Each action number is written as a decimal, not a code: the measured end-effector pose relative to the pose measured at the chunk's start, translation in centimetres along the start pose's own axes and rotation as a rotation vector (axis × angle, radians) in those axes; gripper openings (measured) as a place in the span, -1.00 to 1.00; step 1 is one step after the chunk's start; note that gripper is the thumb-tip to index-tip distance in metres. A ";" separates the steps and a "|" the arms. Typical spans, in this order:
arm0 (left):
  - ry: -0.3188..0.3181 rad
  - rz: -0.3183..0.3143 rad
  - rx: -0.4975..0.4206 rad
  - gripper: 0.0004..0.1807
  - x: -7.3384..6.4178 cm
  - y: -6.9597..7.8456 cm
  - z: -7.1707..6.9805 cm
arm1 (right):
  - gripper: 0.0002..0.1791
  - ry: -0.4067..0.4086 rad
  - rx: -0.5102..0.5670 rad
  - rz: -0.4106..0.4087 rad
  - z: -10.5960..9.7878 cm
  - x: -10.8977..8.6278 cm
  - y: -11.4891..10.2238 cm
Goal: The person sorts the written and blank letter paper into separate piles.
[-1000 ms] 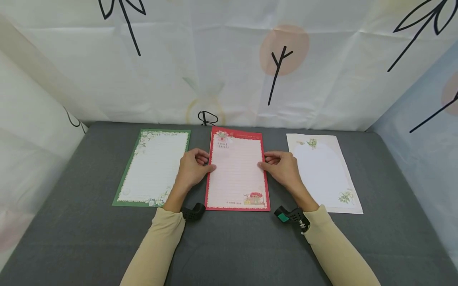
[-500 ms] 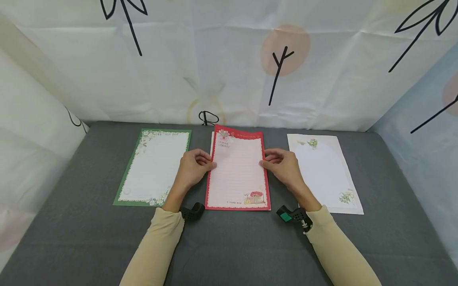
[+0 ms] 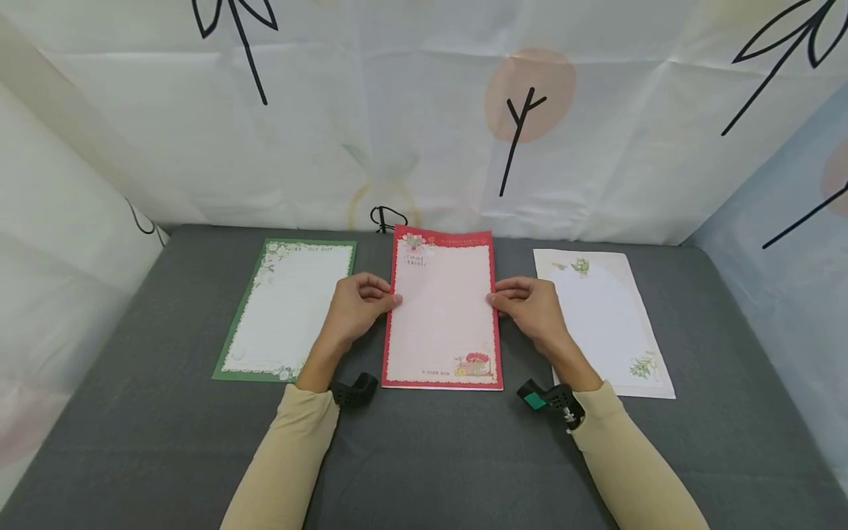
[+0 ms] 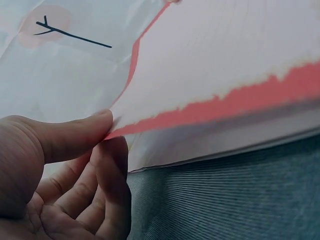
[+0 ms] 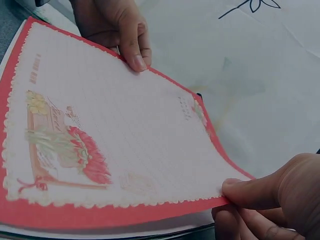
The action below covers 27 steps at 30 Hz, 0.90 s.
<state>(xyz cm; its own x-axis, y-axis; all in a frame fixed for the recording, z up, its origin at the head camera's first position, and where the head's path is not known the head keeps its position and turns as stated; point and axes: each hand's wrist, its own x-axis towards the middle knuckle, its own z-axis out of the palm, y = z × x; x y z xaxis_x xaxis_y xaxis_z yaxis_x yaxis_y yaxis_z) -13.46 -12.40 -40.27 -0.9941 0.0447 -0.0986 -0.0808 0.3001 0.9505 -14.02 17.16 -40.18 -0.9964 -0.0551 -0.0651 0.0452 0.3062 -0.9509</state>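
A red-bordered sheet of letter paper (image 3: pixel 442 309) with flower drawings is in the middle of the head view. My left hand (image 3: pixel 358 308) pinches its left edge between thumb and fingers. On the opposite side, my right hand (image 3: pixel 535 311) pinches the right edge. The left wrist view has the sheet's border (image 4: pixel 220 102) raised above more paper (image 4: pixel 200 150) lying beneath it. In the right wrist view the sheet bends upward toward its far end, with the thumb of the right hand (image 5: pixel 285 195) on top. How many sheets lie underneath cannot be told.
A green-bordered sheet (image 3: pixel 291 309) lies left of the middle, partly behind the left hand. To the right is a pale sheet with leaf prints (image 3: pixel 592 316), partly covered by the right hand. Grey cloth (image 3: pixel 430 464) covers the table; a white printed curtain (image 3: pixel 424 110) stands behind.
The red-bordered sheet has risen, and its far edge sits higher against the curtain. Both hands still pinch its sides; the right hand has shifted slightly right. The side sheets stay put.
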 end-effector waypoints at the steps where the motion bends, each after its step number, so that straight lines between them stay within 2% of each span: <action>1: -0.002 -0.005 -0.006 -0.78 0.0 0.0 0.0 | -0.69 -0.002 0.011 0.011 -0.1 0.0 -0.1; 5: -0.014 -0.022 -0.034 -0.71 0.1 0.2 -0.2 | -0.69 -0.006 0.070 0.029 -0.2 0.0 -0.2; 11: -0.025 -0.023 -0.091 -0.64 0.0 0.5 -0.6 | -0.68 -0.012 0.142 -0.002 -0.1 -0.1 -0.3; 17: 0.016 0.002 -0.149 -0.68 0.0 0.7 -1.5 | -0.60 -0.074 0.160 -0.023 0.7 -0.2 -0.9; 21: 0.014 -0.014 -0.166 -0.64 -0.2 1.0 -2.6 | -0.63 -0.084 0.186 -0.039 1.8 -0.1 -1.5; 25: -0.006 -0.046 -0.131 -0.58 -0.5 1.5 -4.4 | -0.69 -0.085 0.213 -0.062 3.1 0.2 -2.5; 27: 0.003 -0.059 -0.103 -0.57 -0.7 1.7 -5.4 | -0.70 -0.092 0.217 -0.064 3.9 0.4 -3.1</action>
<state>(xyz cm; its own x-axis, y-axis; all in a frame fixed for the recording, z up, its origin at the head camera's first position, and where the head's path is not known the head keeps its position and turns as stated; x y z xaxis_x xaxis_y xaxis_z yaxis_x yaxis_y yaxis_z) -13.30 -17.04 -37.02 -0.9877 0.0267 -0.1541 -0.1456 0.2029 0.9683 -14.25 12.50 -38.46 -0.9874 -0.1572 -0.0201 0.0062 0.0887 -0.9960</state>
